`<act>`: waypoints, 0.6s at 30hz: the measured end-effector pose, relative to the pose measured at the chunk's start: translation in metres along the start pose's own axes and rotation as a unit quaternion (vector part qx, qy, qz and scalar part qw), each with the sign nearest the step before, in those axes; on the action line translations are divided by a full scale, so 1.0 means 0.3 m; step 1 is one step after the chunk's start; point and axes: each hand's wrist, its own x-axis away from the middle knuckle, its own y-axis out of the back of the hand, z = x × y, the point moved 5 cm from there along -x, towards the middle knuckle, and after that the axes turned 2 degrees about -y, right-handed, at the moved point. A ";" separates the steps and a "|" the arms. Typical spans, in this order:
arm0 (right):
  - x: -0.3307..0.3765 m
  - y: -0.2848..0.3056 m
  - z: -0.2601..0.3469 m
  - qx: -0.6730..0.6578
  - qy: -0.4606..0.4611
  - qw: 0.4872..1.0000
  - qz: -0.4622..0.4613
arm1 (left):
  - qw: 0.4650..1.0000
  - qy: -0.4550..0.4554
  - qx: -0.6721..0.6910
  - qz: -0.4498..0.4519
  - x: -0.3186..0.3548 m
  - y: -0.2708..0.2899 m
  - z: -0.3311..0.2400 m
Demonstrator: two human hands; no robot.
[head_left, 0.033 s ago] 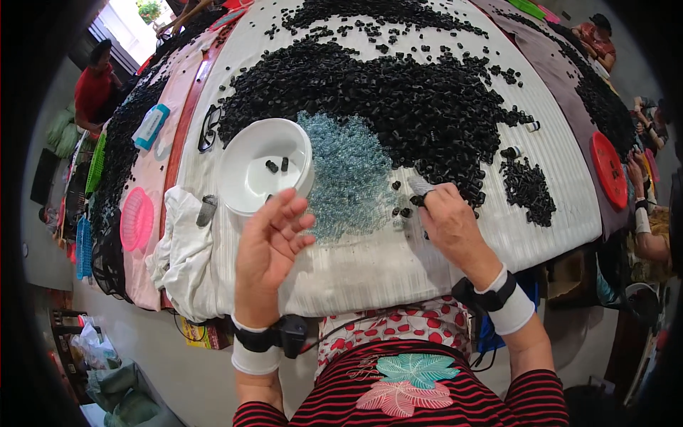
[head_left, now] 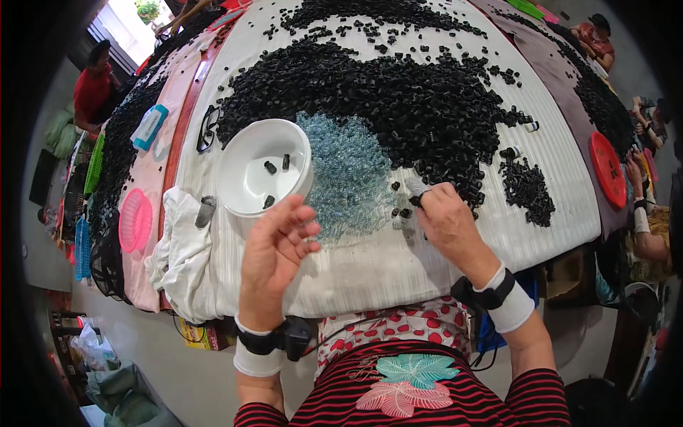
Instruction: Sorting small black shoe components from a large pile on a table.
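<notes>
**Hands over sorting table, small black parts and clear pieces**

Left hand (head_left: 274,245) raised above the table edge, palm turned up toward the camera, fingers loosely spread and curled, nothing held in it. White bowl (head_left: 245,188) sits at its 11 o'clock, just beyond the fingertips, not touching; a few small black parts lie inside.

Right hand (head_left: 447,219) rests on the white ribbed cloth (head_left: 370,267), fingertips pinched around a small black part (head_left: 415,201) with a pale clear tip showing at its 11 o'clock. Several loose black parts lie just beside it at 9 o'clock.

Pile of clear bluish pieces (head_left: 348,174) lies between the bowl and the right hand. Large heap of black parts (head_left: 384,99) spreads at 12 o'clock of both hands. Crumpled white rag (head_left: 178,245) lies at 9 o'clock of the left hand.
</notes>
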 end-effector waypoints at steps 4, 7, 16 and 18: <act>-0.029 -0.003 0.014 0.071 0.020 0.997 0.015 | 0.997 0.054 -0.028 0.050 0.008 -0.062 0.118; -0.010 -0.009 0.014 0.096 0.025 0.995 0.010 | 0.990 0.121 -0.056 0.039 0.015 -0.081 0.227; 0.058 0.025 0.032 0.042 -0.017 0.997 0.060 | 0.981 0.142 -0.074 0.107 0.041 -0.130 0.339; 0.046 0.018 0.024 0.043 -0.015 0.997 0.058 | 0.983 0.133 -0.079 0.098 0.032 -0.141 0.336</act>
